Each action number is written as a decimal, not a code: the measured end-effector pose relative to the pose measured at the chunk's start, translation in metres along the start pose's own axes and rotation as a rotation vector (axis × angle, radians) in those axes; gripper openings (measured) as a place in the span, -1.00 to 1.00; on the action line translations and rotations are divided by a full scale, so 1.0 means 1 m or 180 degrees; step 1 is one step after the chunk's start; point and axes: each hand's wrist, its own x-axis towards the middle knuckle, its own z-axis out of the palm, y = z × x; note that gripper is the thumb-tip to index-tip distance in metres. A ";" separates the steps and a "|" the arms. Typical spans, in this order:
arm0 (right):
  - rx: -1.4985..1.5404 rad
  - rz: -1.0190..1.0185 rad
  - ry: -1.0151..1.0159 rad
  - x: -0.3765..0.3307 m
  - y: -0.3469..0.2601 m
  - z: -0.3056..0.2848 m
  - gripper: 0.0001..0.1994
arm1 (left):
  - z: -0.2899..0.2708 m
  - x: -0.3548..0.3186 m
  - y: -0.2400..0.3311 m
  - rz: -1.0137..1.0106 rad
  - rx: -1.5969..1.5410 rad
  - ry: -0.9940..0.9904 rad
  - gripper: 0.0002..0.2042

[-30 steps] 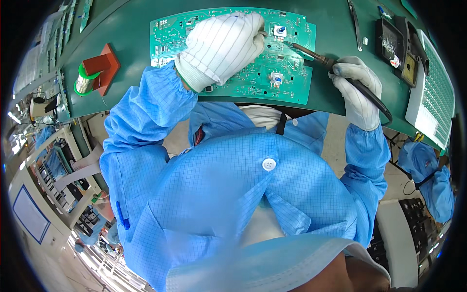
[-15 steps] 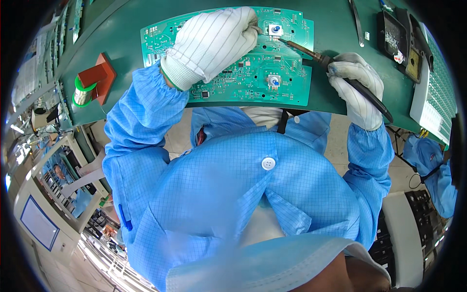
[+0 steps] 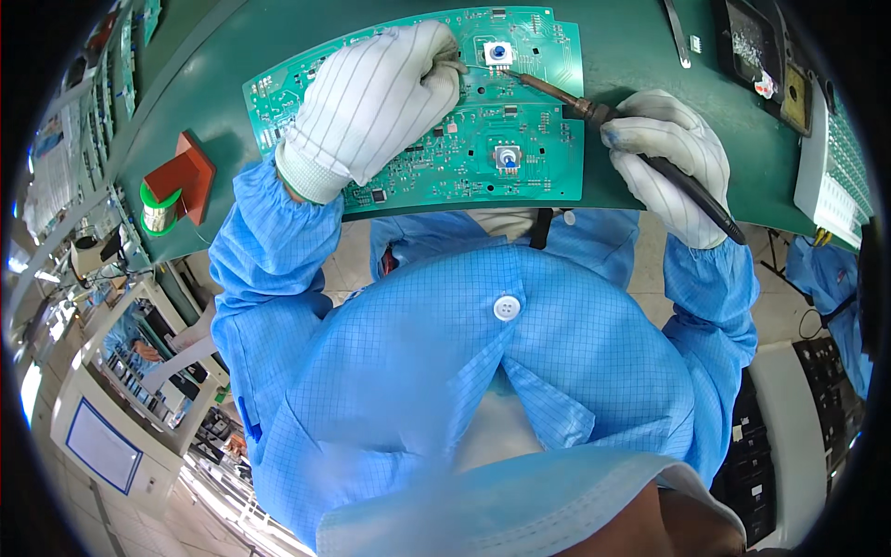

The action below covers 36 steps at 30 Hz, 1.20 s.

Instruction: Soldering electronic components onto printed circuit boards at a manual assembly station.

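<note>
A green circuit board point(image 3: 445, 193) lies on the green bench mat, with two white square parts with blue centres, an upper one point(image 3: 498, 53) and a lower one point(image 3: 508, 158). My gloved left hand point(image 3: 376, 102) rests over the board's left half, fingers pinched on a thin solder wire point(image 3: 475, 67) that reaches toward the pins of the upper part. In my gloved right hand point(image 3: 673, 162) is a soldering iron point(image 3: 575, 104) with a black handle, held at a slant. Its tip is at the pins below the upper part; whether it touches is too small to tell.
A red-brown stand point(image 3: 192, 167) and a green-rimmed solder spool point(image 3: 160, 209) are left of the board. Tweezers point(image 3: 677, 37) lie at the upper right, near a black tray point(image 3: 747, 46) and sponge holder point(image 3: 795, 97). A white perforated box point(image 3: 826, 167) stands at the far right.
The whole view has turned slightly, so the board and both hands appear farther left. The iron tip and left fingers stay by the upper part's pins.
</note>
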 end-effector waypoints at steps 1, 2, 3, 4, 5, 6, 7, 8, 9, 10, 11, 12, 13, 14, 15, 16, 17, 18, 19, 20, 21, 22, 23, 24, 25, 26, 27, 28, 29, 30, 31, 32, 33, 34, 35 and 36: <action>0.0049 0.0027 -0.0017 -0.001 0.000 0.000 -0.74 | 0.000 -0.001 0.000 -0.0004 0.0034 -0.0021 -0.90; 0.0036 0.0043 -0.0019 -0.001 0.000 0.000 -0.73 | 0.000 -0.002 0.001 -0.0029 0.0051 -0.0046 -0.90; 0.0021 0.0060 -0.0022 -0.001 0.000 0.000 -0.73 | 0.000 -0.003 0.001 -0.0063 0.0050 -0.0059 -0.90; 0.0001 0.0078 -0.0028 -0.002 -0.001 -0.001 -0.72 | 0.000 -0.003 0.001 -0.0047 0.0015 -0.0022 -0.90; 0.0004 0.0069 -0.0023 -0.002 0.000 -0.001 -0.73 | 0.000 -0.003 0.002 -0.0083 0.0078 -0.0059 -0.90; 0.0009 0.0055 -0.0019 -0.002 0.000 0.000 -0.73 | 0.000 -0.002 0.002 -0.0074 0.0114 -0.0044 -0.90; 0.0016 0.0036 -0.0016 -0.002 0.000 0.000 -0.73 | 0.001 -0.002 0.002 -0.0062 0.0131 -0.0019 -0.89; 0.0022 0.0017 -0.0017 -0.001 0.001 0.000 -0.73 | 0.001 -0.003 0.003 -0.0081 0.0199 -0.0040 -0.90; 0.0028 -0.0002 -0.0018 -0.001 0.001 0.001 -0.73 | 0.001 -0.003 0.004 -0.0096 0.0243 -0.0054 -0.90; 0.0032 -0.0018 -0.0019 -0.001 0.001 0.001 -0.73 | 0.001 -0.004 0.005 -0.0136 0.0267 -0.0039 -0.90; 0.0005 -0.0059 -0.0023 -0.001 0.001 0.002 -0.74 | 0.002 -0.005 0.006 -0.0078 0.0326 0.0009 -0.90; -0.0025 -0.0098 -0.0026 -0.001 0.001 0.003 -0.74 | 0.002 -0.006 0.008 -0.0044 0.0365 0.0085 -0.90; -0.0056 -0.0136 -0.0029 0.000 0.001 0.003 -0.74 | 0.003 -0.008 0.009 0.0001 0.0384 0.0153 -0.90; -0.0086 -0.0157 -0.0036 0.000 0.001 0.003 -0.74 | 0.004 -0.008 0.010 -0.0037 0.0391 0.0165 -0.90; -0.0116 -0.0183 -0.0045 0.001 0.001 0.004 -0.74 | 0.004 -0.009 0.010 -0.0068 0.0381 0.0171 -0.90; -0.0145 -0.0243 -0.0060 0.002 0.001 0.004 -0.74 | 0.004 -0.009 0.010 -0.0105 0.0376 0.0182 -0.90; -0.0085 -0.0219 -0.0004 0.003 0.001 0.004 -0.73 | 0.004 -0.009 0.010 -0.0065 0.0383 0.0207 -0.90; -0.0021 -0.0225 0.0048 0.004 0.000 0.004 -0.72 | 0.004 -0.009 0.010 -0.0031 0.0395 0.0230 -0.89; 0.0067 -0.0231 0.0189 0.005 0.000 0.004 -0.71 | 0.005 -0.010 0.010 -0.0010 0.0387 0.0262 -0.89; -0.0058 -0.0279 0.0060 0.005 -0.001 0.005 -0.70 | 0.005 -0.011 0.010 -0.0062 0.0453 0.0216 -0.89; -0.0164 -0.0316 0.0024 0.006 -0.001 0.005 -0.70 | 0.005 -0.011 0.011 -0.0119 0.0491 0.0171 -0.89; -0.0331 -0.0344 -0.0104 0.006 -0.002 0.005 -0.69 | 0.006 -0.012 0.011 -0.0166 0.0523 0.0125 -0.88; -0.0236 -0.0302 0.0002 0.006 -0.002 0.005 -0.69 | 0.006 -0.012 0.011 -0.0135 0.0521 0.0163 -0.88; -0.0194 -0.0272 0.0014 0.006 -0.003 0.005 -0.69 | 0.007 -0.012 0.011 -0.0110 0.0528 0.0210 -0.88; -0.0130 -0.0268 0.0099 0.006 -0.003 0.005 -0.68 | 0.007 -0.013 0.011 -0.0110 0.0522 0.0230 -0.88; -0.0199 -0.0298 0.0012 0.006 -0.003 0.005 -0.68 | 0.008 -0.013 0.011 -0.0039 0.0523 0.0292 -0.88; -0.0248 -0.0339 -0.0001 0.006 -0.003 0.006 -0.68 | 0.008 -0.012 0.011 0.0013 0.0502 0.0318 -0.88; -0.0328 -0.0343 -0.0050 0.006 -0.003 0.006 -0.68 | 0.008 -0.013 0.010 0.0052 0.0466 0.0350 -0.88; -0.0290 -0.0380 -0.0004 0.006 -0.003 0.007 -0.69 | 0.008 -0.013 0.010 0.0041 0.0505 0.0324 -0.88; -0.0296 -0.0399 0.0007 0.006 -0.003 0.007 -0.69 | 0.008 -0.013 0.010 0.0018 0.0535 0.0324 -0.88; -0.0289 -0.0428 0.0039 0.006 -0.003 0.008 -0.69 | 0.009 -0.013 0.010 0.0010 0.0553 0.0328 -0.88; -0.0290 -0.0410 0.0018 0.006 -0.003 0.008 -0.68 | 0.009 -0.013 0.010 -0.0002 0.0528 0.0323 -0.88; -0.0268 -0.0397 0.0019 0.006 -0.003 0.008 -0.68 | 0.009 -0.013 0.010 -0.0002 0.0493 0.0311 -0.89; -0.0256 -0.0371 0.0035 0.006 -0.003 0.008 -0.68 | 0.009 -0.013 0.010 -0.0012 0.0455 0.0307 -0.89; -0.0245 -0.0416 0.0016 0.005 -0.003 0.008 -0.67 | 0.009 -0.014 0.010 -0.0017 0.0539 0.0274 -0.89; -0.0262 -0.0453 0.0008 0.005 -0.003 0.008 -0.66 | 0.010 -0.014 0.010 -0.0022 0.0615 0.0264 -0.89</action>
